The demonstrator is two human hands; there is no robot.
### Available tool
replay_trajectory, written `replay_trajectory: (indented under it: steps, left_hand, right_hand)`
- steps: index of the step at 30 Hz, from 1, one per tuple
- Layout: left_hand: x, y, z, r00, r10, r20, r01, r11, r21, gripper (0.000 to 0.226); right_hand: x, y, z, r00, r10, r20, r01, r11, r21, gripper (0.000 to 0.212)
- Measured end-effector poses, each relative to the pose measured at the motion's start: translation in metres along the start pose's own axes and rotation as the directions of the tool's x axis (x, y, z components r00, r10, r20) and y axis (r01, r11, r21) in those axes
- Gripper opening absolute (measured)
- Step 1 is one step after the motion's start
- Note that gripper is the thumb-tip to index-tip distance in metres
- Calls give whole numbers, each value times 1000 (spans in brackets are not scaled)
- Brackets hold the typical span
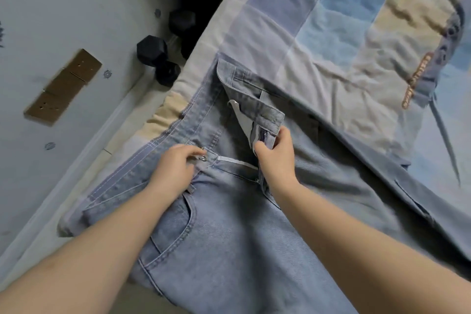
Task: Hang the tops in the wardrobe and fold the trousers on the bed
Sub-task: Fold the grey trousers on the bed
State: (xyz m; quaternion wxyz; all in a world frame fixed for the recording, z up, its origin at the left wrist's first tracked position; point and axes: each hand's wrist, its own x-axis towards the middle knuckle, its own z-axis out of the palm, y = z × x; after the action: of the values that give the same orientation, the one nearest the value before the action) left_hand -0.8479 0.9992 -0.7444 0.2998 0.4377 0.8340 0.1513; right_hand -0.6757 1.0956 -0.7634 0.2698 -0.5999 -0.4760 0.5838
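Note:
A pair of light blue jeans (229, 250) lies on the bed (318, 20) with its waistband toward the bed's left edge and its fly undone. My left hand (175, 168) pinches the waistband end beside the metal button (203, 158). My right hand (275, 158) pinches the opposite flap of the fly near the zip. The two waistband ends are apart. No tops and no wardrobe are in view.
The bed carries a patchwork cover in blue, grey and beige squares. A second garment with a braided cord (418, 79) lies at the right. Black dumbbells (158, 56) stand on the floor by the bed's edge. A flat cardboard piece (63, 86) lies on the floor.

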Motion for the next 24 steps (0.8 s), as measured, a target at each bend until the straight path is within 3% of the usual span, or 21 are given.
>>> replay_trajectory:
  steps: [3,5,7,8,9,12,15,19,24]
  left_hand:
    - [-4,0,-5,980,52,-194,-63,997,-50,35]
    - [-10,-2,-4,971,48,-233,-57,998,-32,31]
    - [-13,-8,-4,968,-50,-246,41,998,-42,28]
    - [-15,-10,-5,962,-112,-250,104,993,-46,27]
    - [-16,-9,-4,954,-154,-256,147,988,-47,26]
    - [-25,2,2,952,-135,-273,131,991,-32,22]
    - [-39,35,22,978,-70,-197,67,998,-21,20]
    - [-66,106,73,996,84,-24,-85,996,-35,18]
    - [-117,209,166,950,254,179,-251,967,-41,19]
  right_hand:
    - [-12,-9,13,994,-107,-7,107,994,10,13]
    - [-20,-13,17,954,-111,279,137,988,-74,21]
    - [-31,-12,17,752,-3,659,230,938,-259,46]
    - [-34,-8,14,669,35,742,324,885,-335,57]
    - [-37,-5,6,648,40,761,380,849,-368,61]
    - [-39,-5,-25,754,41,656,271,890,-367,57]
    - [-42,-3,-71,845,74,529,88,957,-275,51]
    - [-53,4,-159,907,84,412,-16,986,-164,41]
    - [-79,34,-299,955,131,267,-82,979,-188,37]
